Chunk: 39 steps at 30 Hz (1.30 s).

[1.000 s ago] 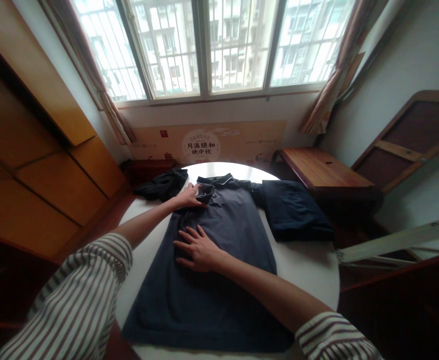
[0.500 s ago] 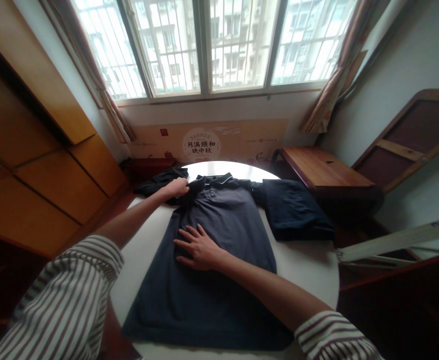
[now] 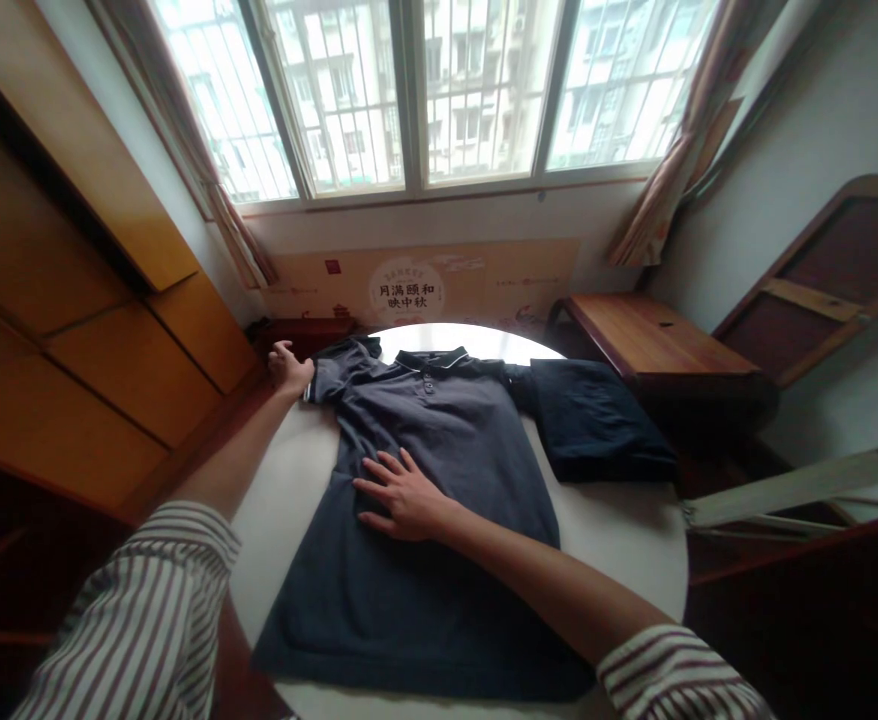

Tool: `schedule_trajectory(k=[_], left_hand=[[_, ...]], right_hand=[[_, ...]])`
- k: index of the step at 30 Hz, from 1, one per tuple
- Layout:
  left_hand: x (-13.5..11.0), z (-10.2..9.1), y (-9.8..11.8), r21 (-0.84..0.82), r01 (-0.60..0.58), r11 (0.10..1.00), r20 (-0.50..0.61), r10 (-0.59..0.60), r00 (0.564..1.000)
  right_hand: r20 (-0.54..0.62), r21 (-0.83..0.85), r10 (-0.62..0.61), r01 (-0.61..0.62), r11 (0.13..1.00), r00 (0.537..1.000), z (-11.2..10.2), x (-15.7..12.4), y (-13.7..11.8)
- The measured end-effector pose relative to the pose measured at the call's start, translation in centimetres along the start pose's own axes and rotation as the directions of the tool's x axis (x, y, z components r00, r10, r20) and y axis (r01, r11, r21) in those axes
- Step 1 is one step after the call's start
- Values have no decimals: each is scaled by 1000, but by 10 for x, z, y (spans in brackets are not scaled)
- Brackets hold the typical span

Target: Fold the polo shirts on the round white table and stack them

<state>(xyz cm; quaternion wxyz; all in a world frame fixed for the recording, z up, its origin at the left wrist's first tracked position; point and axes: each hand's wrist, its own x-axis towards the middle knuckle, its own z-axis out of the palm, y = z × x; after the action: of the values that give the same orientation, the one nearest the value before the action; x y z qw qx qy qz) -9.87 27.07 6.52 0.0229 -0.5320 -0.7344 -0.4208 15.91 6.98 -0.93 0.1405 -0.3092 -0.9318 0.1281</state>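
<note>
White table (image 3: 626,545) with a curved edge, set below a barred window (image 3: 476,90); a brown cabinet (image 3: 116,360) stands to the left and a low wooden side table (image 3: 649,330) beyond the far right edge. Dark polo shirt (image 3: 476,450) lies front up across the middle of the table, its collar (image 3: 439,362) toward the window and its hem (image 3: 424,680) toward the person. Right hand (image 3: 403,497): laid palm down on the body of the shirt, fingers spread, gripping nothing. Left hand (image 3: 291,368): at the outer end of the left-side sleeve (image 3: 338,370), fingers partly bent; whether thumb and fingers pinch the cloth cannot be told from this angle. Creases (image 3: 353,405) run from the sleeve into the body. Dark folded garment (image 3: 600,420) rests at the right, just beside the other sleeve, whose end is hard to make out; more dark cloth (image 3: 370,345) shows behind the outstretched sleeve. Step in hand, as judged from this arrangement: drawing the sleeve out straight while the opposite palm steadies the body. Next move, on the same judgement, calls for leaving the sleeve straight without dragging the shirt, and light, flat pressure over the creases.
</note>
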Motion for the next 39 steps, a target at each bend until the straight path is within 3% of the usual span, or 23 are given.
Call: schedule_trajectory(k=[2, 3, 5, 6, 7, 9, 14, 17, 19, 21, 23, 24, 25, 27, 29, 32, 39], left_hand=[[-15, 10, 12, 56, -239, 969, 33, 237, 971], [-26, 19, 21, 42, -390, 920, 115, 383, 917], [-51, 43, 45, -85, -606, 791, 335, 595, 730], [-65, 57, 57, -146, -642, 752, 439, 631, 640], [-77, 72, 67, -169, -647, 744, 530, 622, 576], [-97, 99, 82, -134, -617, 776, 651, 538, 536], [-103, 135, 87, 34, -547, 837, 759, 335, 558], [-95, 140, 83, 31, -548, 836, 777, 324, 539], [-92, 142, 82, 22, -549, 836, 773, 334, 540], [-94, 143, 81, 17, -544, 839, 756, 346, 556], [-97, 143, 81, 13, -534, 846, 737, 353, 576], [-99, 143, 81, 10, -529, 848, 727, 357, 586], [-101, 143, 82, 8, -524, 851, 716, 361, 597], [-103, 141, 83, 6, -515, 857, 678, 375, 632], [-105, 139, 84, 12, -508, 861, 620, 392, 680], [-107, 136, 85, 24, -519, 854, 563, 418, 713], [-108, 136, 86, 42, -530, 847, 579, 412, 704]], right_hand=[[20, 2, 9, -9, 1000, 1000, -1, 0, -1], [33, 6, 10, -10, 1000, 999, -2, 0, -3], [61, 19, 4, -5, 1000, 998, -3, -2, -8], [76, 29, -3, 1, 1000, 997, -4, -3, -11], [89, 41, -13, 9, 999, 996, -4, -5, -15], [110, 68, -33, 25, 997, 993, -5, -12, -26], [108, 105, -80, 69, 992, 991, 0, -40, -66], [74, 93, -177, 170, 981, 981, -1, -48, -83], [113, 98, -212, 201, 975, 971, -13, -42, -75], [164, 86, -107, 93, 992, 981, -38, -27, -44], [56, -23, 230, -229, 973, 972, -74, -11, 6], [-33, -101, 422, -423, 900, 906, -93, -5, 36], [-113, -163, 577, -588, 792, 809, -111, -1, 67], [-192, -191, 690, -717, 671, 697, -139, -1, 122], [-202, -191, 749, -775, 602, 631, -154, -7, 163], [-196, -160, 780, -804, 572, 594, -156, -13, 194], [-263, 72, 744, -757, 649, 614, -162, 10, 201]])
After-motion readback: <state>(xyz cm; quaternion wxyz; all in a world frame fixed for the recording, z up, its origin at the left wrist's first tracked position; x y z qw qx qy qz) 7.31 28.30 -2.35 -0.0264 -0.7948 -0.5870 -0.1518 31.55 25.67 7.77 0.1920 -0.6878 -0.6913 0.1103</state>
